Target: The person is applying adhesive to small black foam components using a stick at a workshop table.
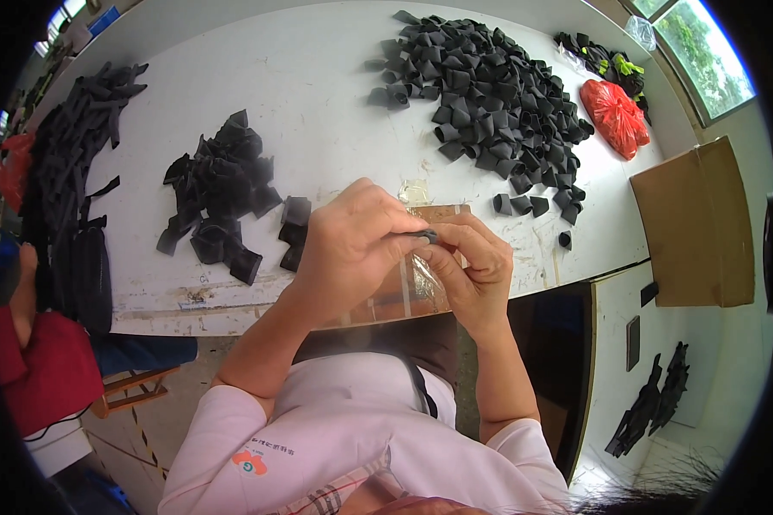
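Between the fingertips of my left hand (356,236) and my right hand (472,262) is a small dark fabric piece (427,233), mostly covered by the fingers. Both hands pinch it, close together. Below them lies a brown cardboard sheet (382,307) with clear tape on it, at the table's front edge. Left of my left hand sits a loose pile of flat black fabric pieces (223,184), a few reaching close to the wrist. Beyond my right hand spreads a large heap of black curled fabric loops (498,94).
Long black strips (77,137) are heaped at the far left, near another person's red clothing (47,365). A red plastic bag (614,118) sits at the back right, with a cardboard box (696,227) nearer. A dark phone-like slab (633,343) lies on the right-hand surface.
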A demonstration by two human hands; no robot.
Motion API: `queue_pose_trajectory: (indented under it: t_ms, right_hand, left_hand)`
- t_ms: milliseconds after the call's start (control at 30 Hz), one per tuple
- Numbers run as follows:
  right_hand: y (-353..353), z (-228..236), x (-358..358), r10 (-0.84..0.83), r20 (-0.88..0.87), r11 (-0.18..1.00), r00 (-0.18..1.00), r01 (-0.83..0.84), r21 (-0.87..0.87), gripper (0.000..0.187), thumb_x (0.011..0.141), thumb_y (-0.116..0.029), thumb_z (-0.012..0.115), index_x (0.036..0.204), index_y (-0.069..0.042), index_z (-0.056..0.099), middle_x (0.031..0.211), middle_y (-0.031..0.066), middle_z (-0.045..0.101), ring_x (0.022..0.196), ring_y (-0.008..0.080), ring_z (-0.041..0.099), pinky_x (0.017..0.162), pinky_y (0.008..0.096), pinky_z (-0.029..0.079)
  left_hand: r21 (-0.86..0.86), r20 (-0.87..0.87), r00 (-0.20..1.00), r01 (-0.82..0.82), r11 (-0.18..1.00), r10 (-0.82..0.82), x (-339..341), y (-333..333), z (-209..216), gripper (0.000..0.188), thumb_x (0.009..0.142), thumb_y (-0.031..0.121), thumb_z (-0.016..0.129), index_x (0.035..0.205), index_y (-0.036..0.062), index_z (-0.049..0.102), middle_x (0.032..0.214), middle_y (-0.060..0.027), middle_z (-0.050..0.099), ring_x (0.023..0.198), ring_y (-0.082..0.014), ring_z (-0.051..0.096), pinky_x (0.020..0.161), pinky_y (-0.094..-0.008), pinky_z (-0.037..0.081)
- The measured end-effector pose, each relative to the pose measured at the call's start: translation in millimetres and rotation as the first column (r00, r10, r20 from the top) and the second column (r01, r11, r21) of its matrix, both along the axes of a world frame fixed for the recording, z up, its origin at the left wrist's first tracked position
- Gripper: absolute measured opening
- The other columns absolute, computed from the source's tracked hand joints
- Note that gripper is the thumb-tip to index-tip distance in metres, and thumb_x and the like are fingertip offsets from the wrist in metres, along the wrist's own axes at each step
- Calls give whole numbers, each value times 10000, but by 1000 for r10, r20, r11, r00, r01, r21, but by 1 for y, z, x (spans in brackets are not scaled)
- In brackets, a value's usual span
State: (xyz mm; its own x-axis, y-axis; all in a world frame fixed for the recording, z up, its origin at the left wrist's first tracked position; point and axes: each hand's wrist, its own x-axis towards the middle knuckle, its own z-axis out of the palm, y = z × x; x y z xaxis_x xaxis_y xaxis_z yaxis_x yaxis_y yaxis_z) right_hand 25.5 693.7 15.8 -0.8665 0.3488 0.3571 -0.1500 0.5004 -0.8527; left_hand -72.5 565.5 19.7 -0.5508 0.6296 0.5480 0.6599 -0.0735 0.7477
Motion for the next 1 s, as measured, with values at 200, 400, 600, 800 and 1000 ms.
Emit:
queue_pose_trajectory:
  t_ms: [200, 400, 600, 800, 1000]
  right_hand:
    - [-3, 0, -7, 31, -75, 977, 997, -14, 212, 128, 664, 10, 651, 775, -20, 594, 667, 61, 526, 579, 201, 489, 493, 292, 398]
    - [-6, -5, -4, -32, -190, 895, 981, 113, 432, 141, 657, 23, 646, 782, -12, 593, 682, 73, 528, 581, 213, 489, 490, 297, 400]
    - [0, 20, -4, 42, 46, 995, 998, -45, 84, 109, 695, -6, 648, 801, -18, 626, 682, 60, 542, 552, 138, 501, 486, 259, 393]
    - [9, -17, -6, 76, -88, 997, 993, -75, 17, 90, 701, -17, 646, 787, -4, 622, 695, 64, 569, 588, 154, 531, 496, 240, 406]
    - [-2, 1, -9, 49, -57, 955, 997, -30, 295, 97, 695, -24, 650, 788, -23, 620, 716, 61, 569, 619, 173, 533, 493, 267, 418]
  left_hand:
    - [221, 450, 886, 10, 975, -111, 8, -3, -27, 101, 702, 25, 665, 801, 20, 642, 719, -50, 569, 662, -118, 505, 577, -214, 390]
    - [187, 237, 968, 43, 981, -88, 4, 4, -32, 123, 708, -8, 644, 824, 32, 635, 755, -69, 590, 675, -139, 570, 605, -231, 447]
    - [322, 439, 884, 12, 947, -160, 9, 1, -22, 110, 726, 10, 628, 836, 10, 622, 759, -70, 595, 692, -140, 563, 605, -249, 449]
    - [168, 125, 992, -40, 985, 19, 9, 2, -17, 120, 712, -5, 624, 831, 15, 628, 743, -68, 592, 671, -165, 546, 581, -254, 437]
    - [239, 371, 926, -26, 971, -67, 9, -1, -34, 114, 727, -4, 614, 834, 30, 634, 778, -69, 609, 678, -166, 555, 588, -254, 444]
